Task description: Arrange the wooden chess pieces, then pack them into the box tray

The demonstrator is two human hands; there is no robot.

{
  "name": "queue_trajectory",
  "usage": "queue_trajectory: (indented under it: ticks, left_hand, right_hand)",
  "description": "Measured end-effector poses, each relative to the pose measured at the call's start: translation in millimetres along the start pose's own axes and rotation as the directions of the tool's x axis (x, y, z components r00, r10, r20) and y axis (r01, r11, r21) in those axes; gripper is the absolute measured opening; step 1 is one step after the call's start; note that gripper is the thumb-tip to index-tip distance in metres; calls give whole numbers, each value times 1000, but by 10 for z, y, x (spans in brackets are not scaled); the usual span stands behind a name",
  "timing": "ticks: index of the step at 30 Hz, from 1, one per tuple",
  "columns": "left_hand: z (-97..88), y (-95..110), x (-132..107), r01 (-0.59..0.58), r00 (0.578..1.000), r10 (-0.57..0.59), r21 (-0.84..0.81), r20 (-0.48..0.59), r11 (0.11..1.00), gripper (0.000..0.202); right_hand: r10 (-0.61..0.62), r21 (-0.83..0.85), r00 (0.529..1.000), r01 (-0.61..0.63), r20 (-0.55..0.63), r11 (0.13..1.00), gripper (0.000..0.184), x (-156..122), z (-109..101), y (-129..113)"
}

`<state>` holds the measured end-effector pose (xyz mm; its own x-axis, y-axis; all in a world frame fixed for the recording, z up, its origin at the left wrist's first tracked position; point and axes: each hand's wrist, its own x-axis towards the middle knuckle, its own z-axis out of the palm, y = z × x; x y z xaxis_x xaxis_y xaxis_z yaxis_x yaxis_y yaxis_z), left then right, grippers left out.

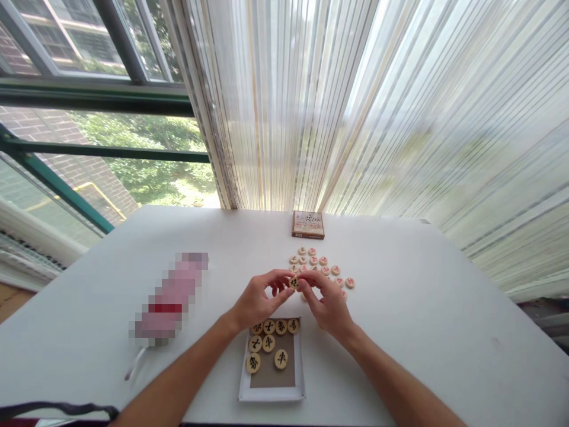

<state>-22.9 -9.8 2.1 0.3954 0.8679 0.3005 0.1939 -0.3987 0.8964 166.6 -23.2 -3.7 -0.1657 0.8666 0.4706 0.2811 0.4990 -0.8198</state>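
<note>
Between the fingertips of my left hand (262,296) and my right hand (328,301) is a round wooden Chinese chess piece (294,283) with a black character facing me. Both hands pinch it above the table, just beyond a shallow white box tray (272,394). Several black-marked pieces lie face up in that tray, among them one piece (281,359) apart from the others. Past my hands, loose pieces with red and black characters are spread on the table, such as a red piece (350,283) at the right. My hands cover some of these.
A printed box lid (308,225) lies at the table's far edge. To the left rests a blurred pink object (171,296) with a strap. The white table (422,332) meets a striped string curtain (284,107) and an open window at the back. A dark strap (57,409) shows at lower left.
</note>
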Motion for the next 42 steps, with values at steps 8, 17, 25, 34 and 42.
queue_trajectory:
  ticks: [8, 17, 25, 34, 42]
  left_hand:
    - [1, -24, 12, -10, 1000, 10, 16, 10, 1000, 33]
    - [-24, -63, 61, 63, 997, -64, -40, -37, 997, 31]
    - [-42, 114, 265, 39, 999, -39, -34, -17, 999, 35]
    - [18, 284, 695, -37, 999, 38, -32, 34, 999, 37]
    - [-44, 105, 366, -12, 1000, 12, 1, 24, 1000, 32]
  right_hand:
    - [16, 58, 1000, -18, 26, 998, 15, -6, 0, -22]
    - [-69, -42, 997, 69, -14, 997, 18, 46, -21, -12]
    - [-100, -93, 995, 98, -16, 991, 17, 86, -70, 32]
    - [-123, -14, 986, 122, -108, 992, 18, 118, -101, 42]
    - [-114, -15, 990, 113, -78, 993, 27, 94, -46, 55]
